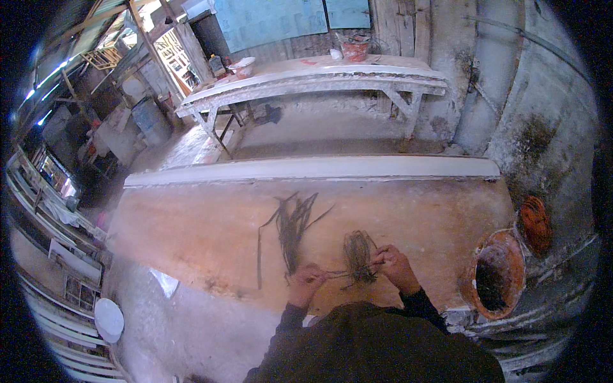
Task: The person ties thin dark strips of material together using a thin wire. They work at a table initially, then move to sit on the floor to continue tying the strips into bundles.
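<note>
Dark, looped fibres [359, 251] lie bundled on the flat orange-brown tabletop [191, 223]; the bare left hand [308, 281] pinches a thin dark strand [336, 275], the bare right hand [394, 267] curls at their edge, its hold too blurred to tell.

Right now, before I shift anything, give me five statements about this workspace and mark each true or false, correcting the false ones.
1. The loose dark strips lie beyond the left hand. True.
2. The left hand rests flat and open. False: its fingers grip a thin strand.
3. The right hand is right of the looped bundle. True.
4. The red tub stands on the floor. False: the red tub stands on the back bench.
5. The orange bucket is right of both hands. True.
</note>
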Demonstrator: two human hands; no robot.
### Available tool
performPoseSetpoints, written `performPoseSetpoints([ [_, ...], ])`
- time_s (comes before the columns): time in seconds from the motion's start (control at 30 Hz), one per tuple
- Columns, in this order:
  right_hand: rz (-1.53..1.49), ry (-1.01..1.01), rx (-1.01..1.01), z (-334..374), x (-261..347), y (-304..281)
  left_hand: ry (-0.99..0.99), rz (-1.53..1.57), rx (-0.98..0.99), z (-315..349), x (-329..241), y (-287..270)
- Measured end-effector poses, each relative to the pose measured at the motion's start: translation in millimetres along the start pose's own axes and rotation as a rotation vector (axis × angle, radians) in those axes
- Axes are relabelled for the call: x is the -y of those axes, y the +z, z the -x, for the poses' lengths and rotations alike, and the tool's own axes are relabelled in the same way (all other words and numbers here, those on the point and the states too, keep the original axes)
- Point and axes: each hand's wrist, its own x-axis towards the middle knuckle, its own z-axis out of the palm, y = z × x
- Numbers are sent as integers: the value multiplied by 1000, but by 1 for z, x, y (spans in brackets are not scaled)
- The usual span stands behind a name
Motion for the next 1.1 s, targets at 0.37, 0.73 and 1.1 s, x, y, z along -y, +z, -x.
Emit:
performPoseSetpoints([
  [0.37,-274,-148,613,6,44,5,6,-81,-283,-6,-41,8],
  [0.73,237,-117,-368,-5,11,8,360,132,638,2,-50,46],
  [1.1,208,-61,-473,-8,-11,16,280,237,787,6,-72,45],
])
